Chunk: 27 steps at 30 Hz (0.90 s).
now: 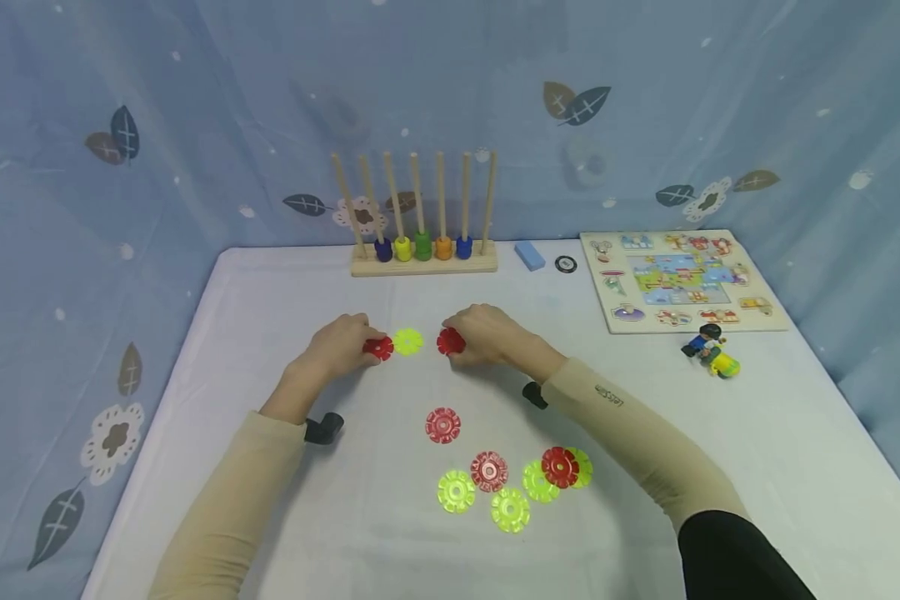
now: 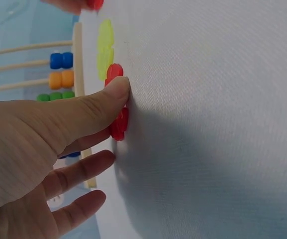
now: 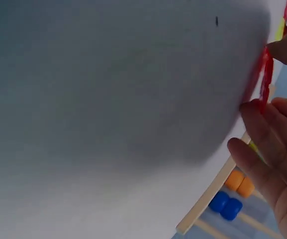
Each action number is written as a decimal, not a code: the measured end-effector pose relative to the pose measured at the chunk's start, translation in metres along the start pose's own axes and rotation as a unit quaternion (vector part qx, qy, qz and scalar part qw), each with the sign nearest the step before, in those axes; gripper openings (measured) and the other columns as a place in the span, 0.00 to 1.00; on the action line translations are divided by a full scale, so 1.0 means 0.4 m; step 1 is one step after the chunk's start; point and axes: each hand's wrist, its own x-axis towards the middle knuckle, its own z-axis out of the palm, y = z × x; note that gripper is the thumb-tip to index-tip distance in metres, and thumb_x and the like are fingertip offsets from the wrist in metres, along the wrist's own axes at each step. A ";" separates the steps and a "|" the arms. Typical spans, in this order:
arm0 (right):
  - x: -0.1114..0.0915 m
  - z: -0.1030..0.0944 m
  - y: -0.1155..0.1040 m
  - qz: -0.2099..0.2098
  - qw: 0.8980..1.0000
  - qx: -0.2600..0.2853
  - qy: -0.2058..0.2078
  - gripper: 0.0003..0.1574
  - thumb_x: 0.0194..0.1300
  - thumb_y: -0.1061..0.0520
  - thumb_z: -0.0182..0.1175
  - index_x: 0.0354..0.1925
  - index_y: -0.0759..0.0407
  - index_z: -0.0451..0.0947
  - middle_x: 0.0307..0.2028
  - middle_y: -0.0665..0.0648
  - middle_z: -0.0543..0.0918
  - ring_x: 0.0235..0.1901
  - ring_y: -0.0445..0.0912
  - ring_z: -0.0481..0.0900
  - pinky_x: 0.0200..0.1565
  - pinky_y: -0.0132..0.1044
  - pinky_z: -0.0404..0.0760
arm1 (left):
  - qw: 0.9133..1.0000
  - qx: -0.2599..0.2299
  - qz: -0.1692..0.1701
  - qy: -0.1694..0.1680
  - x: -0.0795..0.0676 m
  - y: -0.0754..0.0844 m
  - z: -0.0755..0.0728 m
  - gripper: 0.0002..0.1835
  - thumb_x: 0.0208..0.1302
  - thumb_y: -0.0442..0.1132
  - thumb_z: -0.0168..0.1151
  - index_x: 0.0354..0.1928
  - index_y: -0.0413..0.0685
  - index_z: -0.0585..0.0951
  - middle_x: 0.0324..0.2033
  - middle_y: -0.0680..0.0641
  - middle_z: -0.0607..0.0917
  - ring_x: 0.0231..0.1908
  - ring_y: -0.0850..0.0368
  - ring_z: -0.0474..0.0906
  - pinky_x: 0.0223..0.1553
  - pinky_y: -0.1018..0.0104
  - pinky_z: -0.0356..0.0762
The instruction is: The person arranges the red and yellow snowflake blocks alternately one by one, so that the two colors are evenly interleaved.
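My left hand (image 1: 339, 343) pinches a red flower-shaped plastic disc (image 2: 118, 124), thumb in front and a finger behind, low over the white table. Right beside that disc lies a yellow-green one (image 1: 408, 342), flat on the cloth. On its other side my right hand (image 1: 484, 335) grips another red flower disc (image 3: 266, 79) by its edges, between thumb and fingertips; in the right wrist view it is seen edge-on, with a red tint on the cloth beside it. Closer to me lie a lone red disc (image 1: 443, 425) and a loose group of red and yellow-green discs (image 1: 510, 509), some overlapping.
At the back edge stands a wooden peg rack (image 1: 424, 267) with coloured beads on several pegs. To its right are a blue block (image 1: 529, 256), a black round disc (image 1: 566, 264) and a picture puzzle board (image 1: 682, 283). Toy figures (image 1: 711, 350) lie before the board.
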 end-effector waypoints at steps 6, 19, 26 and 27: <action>0.029 0.005 -0.013 0.007 1.000 0.010 -0.013 0.29 0.59 0.45 0.65 0.58 0.52 0.79 0.44 0.51 0.88 0.34 0.42 0.79 0.37 0.35 0.78 | 1.000 -0.004 -0.002 -0.003 0.002 0.004 0.000 0.25 0.56 0.43 0.71 0.57 0.48 0.81 0.36 0.46 0.80 0.35 0.53 0.70 0.38 0.63 0.72; 0.035 0.017 -0.020 0.012 1.000 0.020 -0.020 0.29 0.62 0.47 0.65 0.60 0.49 0.76 0.51 0.52 0.85 0.44 0.44 0.82 0.44 0.39 0.81 | 1.000 0.002 -0.006 -0.007 0.002 0.005 0.001 0.25 0.56 0.43 0.71 0.57 0.50 0.81 0.36 0.47 0.79 0.35 0.54 0.70 0.37 0.64 0.70; 0.029 0.009 -0.019 0.010 0.999 0.034 -0.037 0.31 0.64 0.45 0.63 0.63 0.49 0.73 0.61 0.53 0.79 0.59 0.49 0.77 0.57 0.45 0.77 | 1.000 0.003 -0.005 -0.007 0.003 0.003 -0.002 0.24 0.56 0.43 0.71 0.57 0.50 0.81 0.36 0.47 0.79 0.35 0.54 0.71 0.37 0.63 0.71; 0.025 0.006 -0.017 0.010 0.999 0.034 -0.039 0.32 0.64 0.44 0.63 0.64 0.49 0.72 0.62 0.53 0.77 0.61 0.49 0.76 0.59 0.46 0.76 | 1.000 0.003 -0.004 -0.007 0.003 0.003 -0.002 0.24 0.56 0.43 0.71 0.57 0.50 0.81 0.37 0.47 0.79 0.35 0.53 0.71 0.38 0.63 0.72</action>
